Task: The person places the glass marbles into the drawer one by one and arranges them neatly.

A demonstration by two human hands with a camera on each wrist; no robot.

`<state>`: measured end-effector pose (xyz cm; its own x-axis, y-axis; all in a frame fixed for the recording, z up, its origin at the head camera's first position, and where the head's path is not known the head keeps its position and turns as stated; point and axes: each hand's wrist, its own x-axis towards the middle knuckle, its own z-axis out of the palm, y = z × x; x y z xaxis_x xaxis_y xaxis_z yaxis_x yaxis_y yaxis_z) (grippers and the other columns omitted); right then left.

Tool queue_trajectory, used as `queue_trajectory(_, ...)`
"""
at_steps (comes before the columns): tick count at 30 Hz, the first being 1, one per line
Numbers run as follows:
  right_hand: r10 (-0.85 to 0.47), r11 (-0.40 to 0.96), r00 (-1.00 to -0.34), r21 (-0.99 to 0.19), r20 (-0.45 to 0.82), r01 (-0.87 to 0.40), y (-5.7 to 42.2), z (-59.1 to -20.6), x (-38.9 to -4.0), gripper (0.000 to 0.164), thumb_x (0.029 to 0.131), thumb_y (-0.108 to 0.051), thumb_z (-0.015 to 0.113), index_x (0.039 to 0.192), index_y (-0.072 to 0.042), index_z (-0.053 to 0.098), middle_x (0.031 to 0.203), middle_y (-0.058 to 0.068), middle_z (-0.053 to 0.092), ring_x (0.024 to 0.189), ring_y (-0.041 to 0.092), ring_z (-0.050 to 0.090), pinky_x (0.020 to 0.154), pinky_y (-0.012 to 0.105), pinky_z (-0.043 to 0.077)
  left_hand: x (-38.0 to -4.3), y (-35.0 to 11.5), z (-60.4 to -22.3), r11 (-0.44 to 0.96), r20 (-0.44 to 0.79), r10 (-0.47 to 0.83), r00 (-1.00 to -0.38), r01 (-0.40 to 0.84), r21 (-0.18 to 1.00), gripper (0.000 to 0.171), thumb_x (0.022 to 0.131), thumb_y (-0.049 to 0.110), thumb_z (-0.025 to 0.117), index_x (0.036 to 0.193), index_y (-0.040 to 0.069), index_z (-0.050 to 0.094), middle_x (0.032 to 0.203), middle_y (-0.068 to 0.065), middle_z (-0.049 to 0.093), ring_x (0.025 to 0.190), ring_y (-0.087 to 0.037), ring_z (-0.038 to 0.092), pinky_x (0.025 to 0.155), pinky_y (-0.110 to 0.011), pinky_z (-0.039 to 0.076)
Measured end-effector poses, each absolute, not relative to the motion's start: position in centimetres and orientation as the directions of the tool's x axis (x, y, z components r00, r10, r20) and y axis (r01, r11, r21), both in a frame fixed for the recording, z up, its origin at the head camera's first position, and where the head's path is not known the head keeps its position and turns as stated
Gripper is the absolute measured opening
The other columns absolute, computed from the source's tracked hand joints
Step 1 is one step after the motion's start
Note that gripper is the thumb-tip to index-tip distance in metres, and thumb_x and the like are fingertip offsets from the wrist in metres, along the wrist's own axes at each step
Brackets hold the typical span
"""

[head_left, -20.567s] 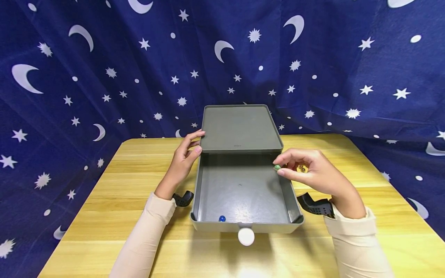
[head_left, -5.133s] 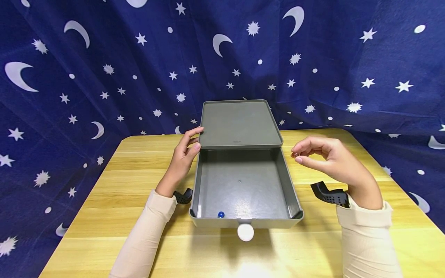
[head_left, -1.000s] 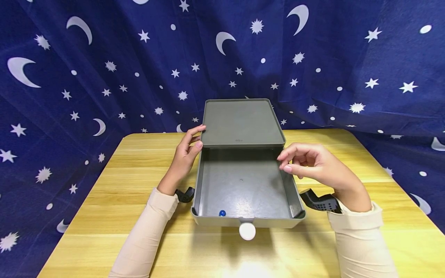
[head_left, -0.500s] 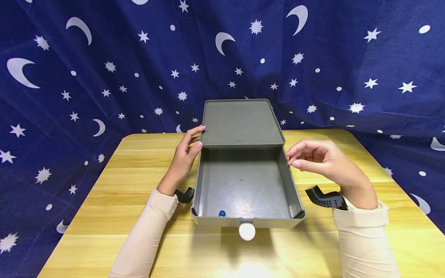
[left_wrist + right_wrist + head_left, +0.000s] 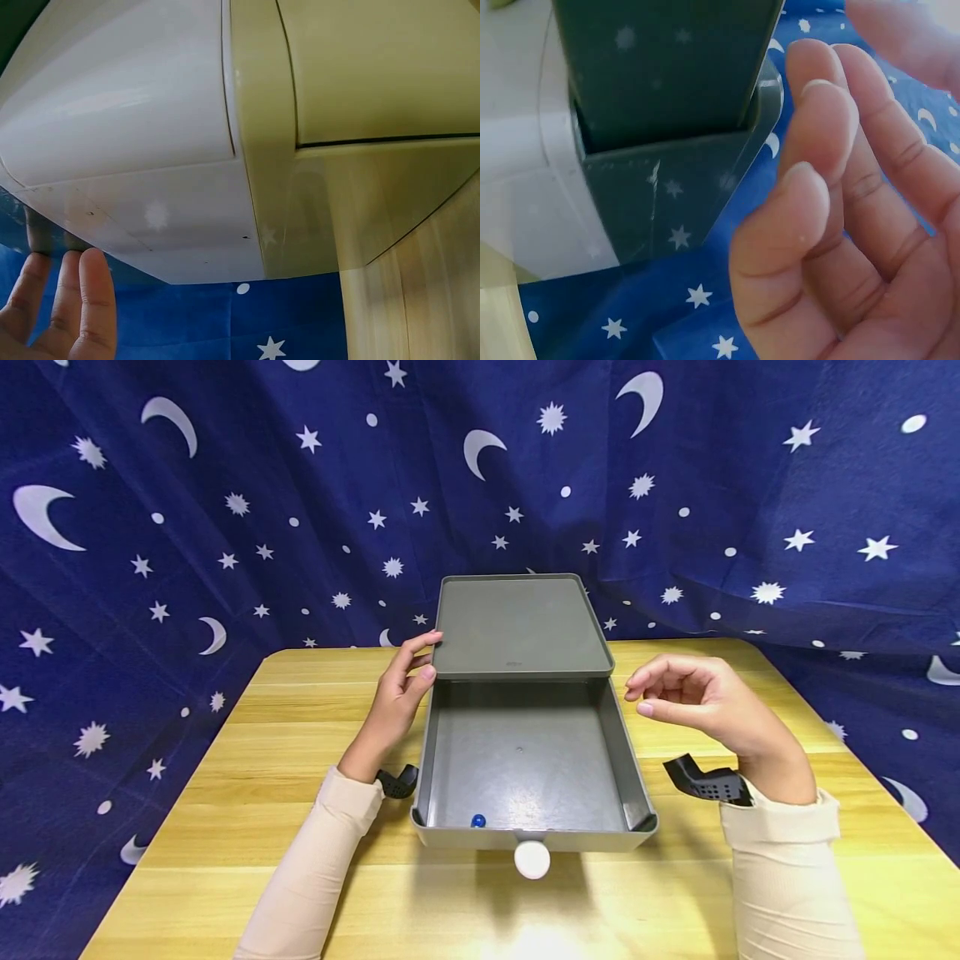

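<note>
A grey drawer point(image 5: 517, 760) is pulled out toward me from its box point(image 5: 522, 622), a round white knob point(image 5: 532, 860) on its front. Inside, by the front wall and left of the knob, lies a blue marble point(image 5: 478, 820). My left hand point(image 5: 396, 697) rests on the left side of the box, fingers fairly straight; in the left wrist view its fingertips point(image 5: 94, 262) touch the box wall. To the right of the drawer hovers my right hand point(image 5: 686, 697), its fingers loosely bent. The right wrist view shows nothing between the fingers and thumb.
The box stands on a light wooden table point(image 5: 300, 727). A dark blue curtain point(image 5: 337, 485) with white moons and stars hangs behind and at both sides. A black wrist mount point(image 5: 705, 781) sticks out from the right sleeve toward the drawer's side wall.
In the last second my right hand has drawn back rightward from over the drawer's right wall. The green marble and small reddish thing it pinched earlier no longer show. My left hand stays put.
</note>
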<state>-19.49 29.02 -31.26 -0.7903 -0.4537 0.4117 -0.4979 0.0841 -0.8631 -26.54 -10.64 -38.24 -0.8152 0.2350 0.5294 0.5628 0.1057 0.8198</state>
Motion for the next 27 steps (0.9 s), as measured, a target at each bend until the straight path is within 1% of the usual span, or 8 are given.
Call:
queue_trajectory(4, -0.413, 0.127, -0.817, -0.863, 0.401, -0.488, 29.3, -31.5, -19.8, 0.033, 0.089, 0.025, 0.066, 0.111, 0.002, 0.076, 0.099, 0.001, 0.079, 0.086, 0.011, 0.074, 0.078, 0.021, 0.057, -26.6, -10.6, -38.3, 0.106, 0.53, 0.233, -0.815, 0.563, 0.82, 0.053, 0.104, 0.022, 0.051, 0.154, 0.002, 0.052, 0.165, -0.014, 0.047, 0.14, -0.037, 0.053, 0.106, -0.044, 0.046)
queue_trajectory(9, -0.368, 0.124, -0.839, -0.874, 0.4, -0.47, 29.8, -32.2, -20.5, 0.035, 0.089, 0.023, 0.066, 0.109, -0.002, 0.077, 0.1, 0.001, 0.08, 0.085, 0.011, 0.074, 0.076, 0.021, 0.057, -26.5, -10.7, -38.3, 0.103, 0.528, 0.235, -0.816, 0.561, 0.821, 0.053, 0.104, 0.021, 0.052, 0.153, 0.003, 0.052, 0.165, -0.014, 0.047, 0.141, -0.037, 0.052, 0.107, -0.045, 0.046)
queue_trajectory(18, -0.27, 0.044, -0.881, -0.909, 0.388, -0.414, 30.7, -33.5, -21.9, 0.037, 0.093, 0.022, 0.061, 0.108, -0.006, 0.079, 0.1, -0.001, 0.081, 0.085, 0.009, 0.076, 0.072, 0.02, 0.057, -26.6, -10.7, -38.3, 0.109, 0.53, 0.237, -0.814, 0.564, 0.818, 0.053, 0.104, 0.021, 0.052, 0.154, 0.003, 0.052, 0.165, -0.014, 0.047, 0.141, -0.037, 0.052, 0.107, -0.047, 0.046)
queue_trajectory(27, -0.151, -0.077, -0.911, -0.924, 0.383, -0.376, 31.4, -35.2, -23.4, 0.038, 0.093, 0.026, 0.058, 0.103, -0.004, 0.08, 0.098, 0.001, 0.081, 0.079, 0.009, 0.071, 0.068, 0.019, 0.052, -26.6, -10.7, -38.3, 0.103, 0.529, 0.236, -0.815, 0.563, 0.82, 0.054, 0.104, 0.021, 0.052, 0.154, 0.002, 0.051, 0.165, -0.014, 0.047, 0.141, -0.037, 0.052, 0.106, -0.045, 0.046)
